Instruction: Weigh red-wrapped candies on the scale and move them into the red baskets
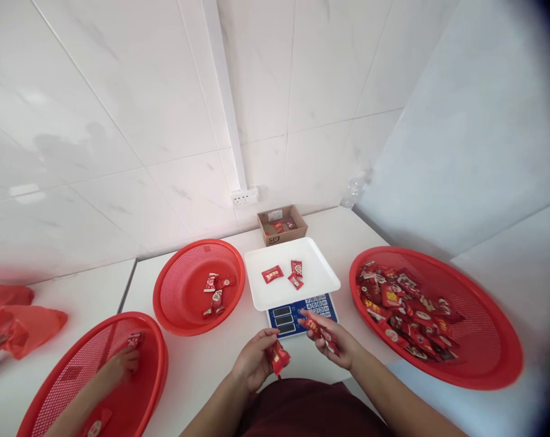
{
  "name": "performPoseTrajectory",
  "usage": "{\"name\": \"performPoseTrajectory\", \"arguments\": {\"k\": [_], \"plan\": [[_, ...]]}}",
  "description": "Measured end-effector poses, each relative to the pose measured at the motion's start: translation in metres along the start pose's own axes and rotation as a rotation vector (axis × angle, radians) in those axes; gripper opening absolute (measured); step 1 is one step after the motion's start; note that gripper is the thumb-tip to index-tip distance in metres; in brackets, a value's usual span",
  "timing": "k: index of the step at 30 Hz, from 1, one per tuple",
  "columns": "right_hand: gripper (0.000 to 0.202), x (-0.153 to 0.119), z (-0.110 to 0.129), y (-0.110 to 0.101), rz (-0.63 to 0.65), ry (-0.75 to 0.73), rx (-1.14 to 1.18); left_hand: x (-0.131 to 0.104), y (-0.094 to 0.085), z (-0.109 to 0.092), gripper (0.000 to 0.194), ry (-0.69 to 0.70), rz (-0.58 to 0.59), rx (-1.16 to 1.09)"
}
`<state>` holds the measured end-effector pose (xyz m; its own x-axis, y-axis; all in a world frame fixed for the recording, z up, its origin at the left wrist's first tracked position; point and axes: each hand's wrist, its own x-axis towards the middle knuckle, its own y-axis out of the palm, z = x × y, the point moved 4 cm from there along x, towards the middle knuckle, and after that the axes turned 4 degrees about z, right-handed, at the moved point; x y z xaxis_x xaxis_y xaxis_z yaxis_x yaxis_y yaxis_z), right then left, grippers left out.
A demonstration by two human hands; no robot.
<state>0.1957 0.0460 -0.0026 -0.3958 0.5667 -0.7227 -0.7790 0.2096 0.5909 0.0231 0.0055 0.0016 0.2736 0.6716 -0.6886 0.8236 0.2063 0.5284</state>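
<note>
Handling red packets (279,359) at the scale's (286,321) near side — left hand (253,359) pinched closed on some, right hand (345,347) half-curled round more — next move probably needs one grip eased without spilling.

Blue digital scale (297,318): far part under white plastic tray (268,297), readings illegible.
Red plastic bag (33,331): cut off, left edge.
Lower-left red mesh basket (164,364): cut off, bottom edge.
Red-wrapped sweets (279,359) in left hand (253,361), right hand (341,347): partly covered.
</note>
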Motion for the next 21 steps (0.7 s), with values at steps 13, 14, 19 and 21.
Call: {"name": "performPoseTrajectory", "arguments": {"k": [13,14,19,21], "plan": [[0.022,-0.005,-0.019,-0.004,-0.304,-0.379,-0.095,-0.003,0.068,0.008,0.029,0.176,0.261,0.748],[0.024,-0.005,-0.02,-0.001,-0.308,-0.391,-0.147,-0.002,0.071,0.009,0.027,0.209,0.25,0.801],[0.029,-0.009,-0.022,-0.001,-0.253,-0.385,-0.195,0.005,0.068,0.008,0.014,0.253,0.2,0.818],[0.03,-0.013,-0.022,-0.003,-0.2,-0.329,-0.177,0.006,0.061,0.002,0.014,0.286,0.127,0.828]]}}
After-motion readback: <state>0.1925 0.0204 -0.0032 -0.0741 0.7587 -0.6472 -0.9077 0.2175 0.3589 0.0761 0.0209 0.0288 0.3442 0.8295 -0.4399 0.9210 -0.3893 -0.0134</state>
